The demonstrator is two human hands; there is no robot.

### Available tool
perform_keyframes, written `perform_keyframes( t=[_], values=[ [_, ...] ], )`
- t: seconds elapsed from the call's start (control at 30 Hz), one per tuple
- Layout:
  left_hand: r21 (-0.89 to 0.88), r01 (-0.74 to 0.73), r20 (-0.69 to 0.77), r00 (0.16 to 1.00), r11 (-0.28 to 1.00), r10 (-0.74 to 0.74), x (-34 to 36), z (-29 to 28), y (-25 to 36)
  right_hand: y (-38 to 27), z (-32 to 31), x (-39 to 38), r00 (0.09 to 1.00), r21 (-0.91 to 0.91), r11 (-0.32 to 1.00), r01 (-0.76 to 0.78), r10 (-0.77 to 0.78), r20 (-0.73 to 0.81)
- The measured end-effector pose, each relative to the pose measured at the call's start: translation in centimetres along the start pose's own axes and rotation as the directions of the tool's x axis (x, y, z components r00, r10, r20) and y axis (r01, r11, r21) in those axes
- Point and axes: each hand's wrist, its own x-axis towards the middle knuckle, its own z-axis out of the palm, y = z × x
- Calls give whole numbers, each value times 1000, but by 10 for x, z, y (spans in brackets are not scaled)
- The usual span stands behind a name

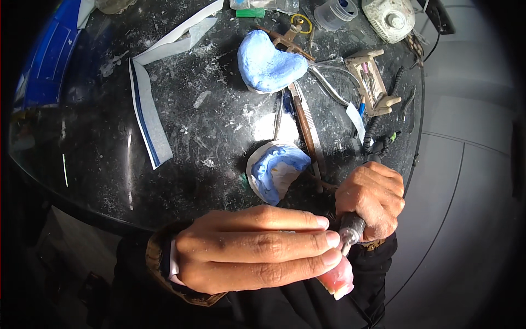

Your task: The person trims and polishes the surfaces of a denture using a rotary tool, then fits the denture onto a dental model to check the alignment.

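My left hand (252, 249) is closed around a pink denture (341, 277) with pale teeth at its lower end; the long fingers lie over it and hide most of it. In my right fist (370, 197) is a grey rotary handpiece (351, 229), its tip pointing down at the denture beside my left fingertips. Whether the tip touches the pink surface is hard to make out. Beyond my hands sits a white plaster dental cast with a blue horseshoe-shaped ridge (267, 174). Farther off lies a second blue and white cast (268, 61).
A wooden-handled knife (307, 123) and other slim tools lie between the casts. At right stand a beige tool holder (372, 82) and a black coiled cord (370, 134). A clear cup (334, 15), a whitish control box (390, 19) and a folded paper strip (143, 104) are farther back.
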Motion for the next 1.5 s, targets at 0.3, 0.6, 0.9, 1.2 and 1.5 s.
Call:
perform_keyframes(
  t=[0.3,0.6,0.9,1.2,1.5],
  values=[
    [-15,30,12,999,999,-30,0,-1,1,-1,0,2,1000,8,1000,-11,11,15],
    [41,-9,30,1000,999,8,1,-5,1,-4,1,3,999,-2,1000,-24,24,47],
    [19,-4,13,1000,1000,4,1,-4,1,-5,1,1,1000,-50,999,6,-7,-10],
    [-11,21,88,996,1000,-20,2,-10,-3,-4,-3,0,999,-95,995,-37,40,22],
    [-78,48,68,997,996,-43,3,-11,-5,-5,-2,1,999,-105,994,-31,29,-18]
  ],
)
